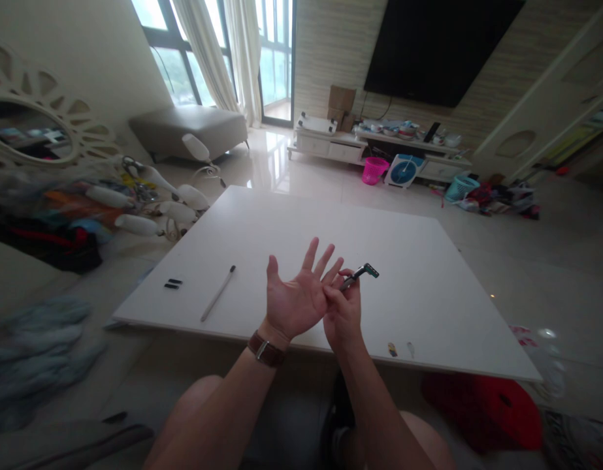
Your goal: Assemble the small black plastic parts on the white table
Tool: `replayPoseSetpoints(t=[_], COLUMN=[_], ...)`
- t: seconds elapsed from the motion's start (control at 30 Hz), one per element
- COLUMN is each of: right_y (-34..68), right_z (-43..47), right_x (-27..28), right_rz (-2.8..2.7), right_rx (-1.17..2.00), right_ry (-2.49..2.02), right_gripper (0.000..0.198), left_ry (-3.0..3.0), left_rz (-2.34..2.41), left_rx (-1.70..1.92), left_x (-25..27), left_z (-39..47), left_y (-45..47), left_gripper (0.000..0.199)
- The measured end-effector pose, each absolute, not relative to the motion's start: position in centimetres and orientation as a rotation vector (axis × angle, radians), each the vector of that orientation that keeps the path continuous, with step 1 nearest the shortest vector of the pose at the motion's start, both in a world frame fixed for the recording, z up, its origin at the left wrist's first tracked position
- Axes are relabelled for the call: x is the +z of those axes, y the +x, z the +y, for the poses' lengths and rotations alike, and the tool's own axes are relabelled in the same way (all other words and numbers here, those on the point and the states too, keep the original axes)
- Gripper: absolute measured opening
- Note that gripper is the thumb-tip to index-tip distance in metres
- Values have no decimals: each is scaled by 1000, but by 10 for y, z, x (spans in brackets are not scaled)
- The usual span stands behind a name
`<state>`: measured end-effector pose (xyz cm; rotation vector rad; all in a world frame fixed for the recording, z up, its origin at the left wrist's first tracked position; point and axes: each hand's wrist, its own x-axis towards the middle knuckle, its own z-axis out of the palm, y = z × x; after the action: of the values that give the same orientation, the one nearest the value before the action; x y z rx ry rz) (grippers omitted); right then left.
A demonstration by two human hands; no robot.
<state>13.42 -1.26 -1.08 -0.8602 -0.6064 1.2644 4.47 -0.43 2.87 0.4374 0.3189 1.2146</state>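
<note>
My left hand is held palm up with its fingers spread, and a brown watch strap circles the wrist. Nothing lies in that palm. Beside it, my right hand grips a razor by its handle, the head pointing up and to the right. The right thumb seems to touch the edge of my left hand. Both hands are above a white tabletop. To the left lie a thin grey stick with a dark tip and two small black pieces.
Two small flat items lie near the table's front right edge. A lamp with several white shades stands by its left side. Beyond are a pink basket, a blue fan and a low cabinet. Something red sits at lower right.
</note>
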Motion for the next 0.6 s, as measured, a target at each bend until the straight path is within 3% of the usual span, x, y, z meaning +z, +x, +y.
replayPoseSetpoints(t=[0.6], right_y=[139], right_z=[-19], right_x=[-7], right_rz=[-596], right_rx=[1327], right_ry=[-806], right_gripper=[46], left_ry=[472], left_rz=[331], left_rx=[1158], left_x=[29], left_z=[-11], left_y=[48], left_gripper=[79])
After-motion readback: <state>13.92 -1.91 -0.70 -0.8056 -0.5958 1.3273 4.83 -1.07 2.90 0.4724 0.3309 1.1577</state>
